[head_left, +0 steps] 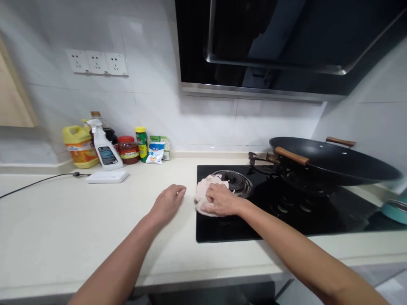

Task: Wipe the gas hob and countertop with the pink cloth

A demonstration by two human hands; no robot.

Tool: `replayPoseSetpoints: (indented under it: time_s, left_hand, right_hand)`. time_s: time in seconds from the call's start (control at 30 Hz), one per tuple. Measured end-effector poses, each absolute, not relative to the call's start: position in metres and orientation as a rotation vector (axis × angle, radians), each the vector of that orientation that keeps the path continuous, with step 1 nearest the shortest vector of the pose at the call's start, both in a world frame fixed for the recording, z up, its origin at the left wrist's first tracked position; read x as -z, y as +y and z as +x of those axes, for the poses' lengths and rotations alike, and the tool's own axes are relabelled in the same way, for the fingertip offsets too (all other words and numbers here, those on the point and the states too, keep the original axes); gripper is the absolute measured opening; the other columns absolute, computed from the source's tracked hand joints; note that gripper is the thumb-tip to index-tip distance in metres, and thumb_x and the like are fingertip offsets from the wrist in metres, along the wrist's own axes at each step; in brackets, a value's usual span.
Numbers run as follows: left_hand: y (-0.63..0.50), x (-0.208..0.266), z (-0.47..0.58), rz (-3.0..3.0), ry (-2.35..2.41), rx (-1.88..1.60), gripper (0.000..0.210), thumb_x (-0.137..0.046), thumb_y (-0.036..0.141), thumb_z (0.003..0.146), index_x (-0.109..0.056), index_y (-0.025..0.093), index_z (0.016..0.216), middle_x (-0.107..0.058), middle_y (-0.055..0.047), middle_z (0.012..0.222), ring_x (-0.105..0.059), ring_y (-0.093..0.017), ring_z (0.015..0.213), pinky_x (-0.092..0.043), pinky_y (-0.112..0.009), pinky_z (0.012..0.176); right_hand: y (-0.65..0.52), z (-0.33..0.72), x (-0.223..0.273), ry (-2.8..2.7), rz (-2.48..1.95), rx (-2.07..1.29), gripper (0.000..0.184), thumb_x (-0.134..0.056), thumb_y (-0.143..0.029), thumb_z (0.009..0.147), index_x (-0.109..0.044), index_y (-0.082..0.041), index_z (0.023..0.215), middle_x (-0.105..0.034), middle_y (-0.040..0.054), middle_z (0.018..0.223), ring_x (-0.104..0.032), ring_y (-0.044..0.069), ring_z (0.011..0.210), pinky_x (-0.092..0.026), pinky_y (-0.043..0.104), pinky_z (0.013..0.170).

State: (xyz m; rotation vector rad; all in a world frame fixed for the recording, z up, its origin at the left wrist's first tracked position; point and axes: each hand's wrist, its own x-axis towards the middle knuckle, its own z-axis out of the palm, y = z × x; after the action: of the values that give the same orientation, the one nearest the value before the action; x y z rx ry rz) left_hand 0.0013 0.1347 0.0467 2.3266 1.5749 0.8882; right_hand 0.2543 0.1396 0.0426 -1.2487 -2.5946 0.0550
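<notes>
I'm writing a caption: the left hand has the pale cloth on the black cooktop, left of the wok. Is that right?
Only the hand is wrong: the head view shows the right hand on the pale cloth, on the black cooktop, left of the wok.

Right hand (223, 200) holding cloth (202, 192), black cooktop (237, 226)
</notes>
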Motion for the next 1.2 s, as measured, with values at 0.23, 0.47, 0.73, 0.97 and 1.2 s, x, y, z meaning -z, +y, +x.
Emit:
replayPoseSetpoints:
  time_s: [0.23, 0.47, 0.73, 0.97, 1.2]
  left_hand:
    - [0.135, -0.045, 0.001, 2.329, 1.560, -0.860, 0.042, -0.039, 0.046, 0.097, -0.071, 0.021, 0.106, -0.073, -0.008, 0.110, -0.066, -0.026, 0.103, -0.049, -0.036, 0.089]
    - [0.132, -0.043, 0.004, 2.323, 1.516, -0.828, 0.040, -0.042, 0.046, 0.095, -0.071, 0.021, 0.105, -0.073, -0.008, 0.109, -0.066, -0.026, 0.101, -0.050, -0.036, 0.086]
    - [0.129, -0.042, 0.010, 2.378, 1.510, -0.778, 0.037, -0.042, 0.041, 0.093, -0.072, 0.020, 0.104, -0.073, -0.009, 0.107, -0.066, -0.026, 0.101, -0.050, -0.036, 0.086]
    - [0.130, -0.043, 0.008, 2.404, 1.501, -0.747, 0.039, -0.042, 0.042, 0.094, -0.072, 0.020, 0.107, -0.073, -0.010, 0.112, -0.065, -0.027, 0.103, -0.050, -0.038, 0.090]
    - [0.134, -0.039, 0.009, 2.447, 1.466, -0.745, 0.041, -0.041, 0.045, 0.094, -0.072, 0.020, 0.106, -0.074, -0.009, 0.111, -0.066, -0.027, 0.102, -0.049, -0.038, 0.090]
  right_hand:
    - [0.084, 0.304, -0.036, -2.459, -1.273, 0.024, 0.026, -0.061, -0.040, 0.088, -0.048, -0.021, 0.077, -0.053, 0.0044, 0.093, -0.048, 0.020, 0.091, -0.037, 0.035, 0.083]
    - [0.089, 0.351, -0.009, -2.134, -1.458, 0.212, 0.025, -0.055, -0.028, 0.082, -0.055, -0.018, 0.106, -0.056, 0.0112, 0.109, -0.051, 0.024, 0.100, -0.043, 0.039, 0.090]
    - [0.137, 0.375, -0.019, -1.777, -2.395, 0.213, 0.049, -0.040, -0.044, 0.093, -0.063, -0.014, 0.124, -0.051, 0.0200, 0.137, -0.042, 0.043, 0.129, -0.022, 0.064, 0.109]
    - [0.162, 0.380, -0.040, -1.567, -2.595, -0.031, 0.068, -0.028, -0.058, 0.096, -0.050, -0.016, 0.144, -0.041, 0.0266, 0.149, -0.038, 0.050, 0.136, -0.022, 0.072, 0.103]
    - [0.118, 0.359, -0.036, -1.774, -2.445, 0.088, 0.067, -0.028, -0.062, 0.097, -0.056, -0.017, 0.138, -0.050, 0.0218, 0.142, -0.045, 0.042, 0.130, -0.032, 0.057, 0.104]
